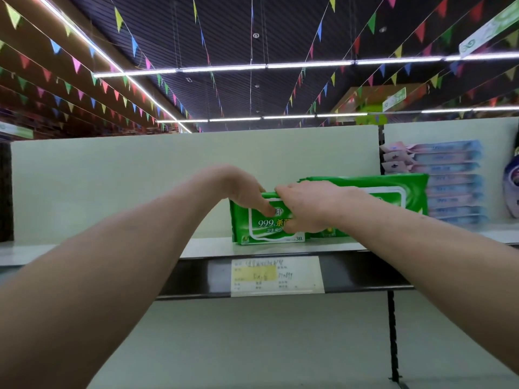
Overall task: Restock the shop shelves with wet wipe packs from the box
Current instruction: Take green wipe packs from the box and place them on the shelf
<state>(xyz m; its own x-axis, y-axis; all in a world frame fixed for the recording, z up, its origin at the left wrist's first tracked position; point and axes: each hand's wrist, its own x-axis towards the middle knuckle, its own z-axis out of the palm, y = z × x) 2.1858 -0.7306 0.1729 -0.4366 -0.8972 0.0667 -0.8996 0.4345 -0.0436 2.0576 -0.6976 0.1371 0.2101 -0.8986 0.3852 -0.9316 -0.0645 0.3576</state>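
Pinches the top edge of the upright green wet wipe pack [266, 230] with the left hand [244, 189]. Grips the same pack with the right hand [304, 209], on the shelf [207, 247] above a price label [276, 275]. Stands before another green pack [393, 189], pink-and-blue packs [455, 181] stacked farther right.

This is a shop, a supermarket aisle. A pale shelf [213, 247] carries a printed price label [276, 276] on its dark front edge. A green wet wipe pack [264, 228] stands near that edge, and identical blue and pink packs [455, 181] are stacked in the next section to the right. Overhead run strip lights [224, 68], strings of coloured bunting [75, 64] and hanging green signs [488, 32].
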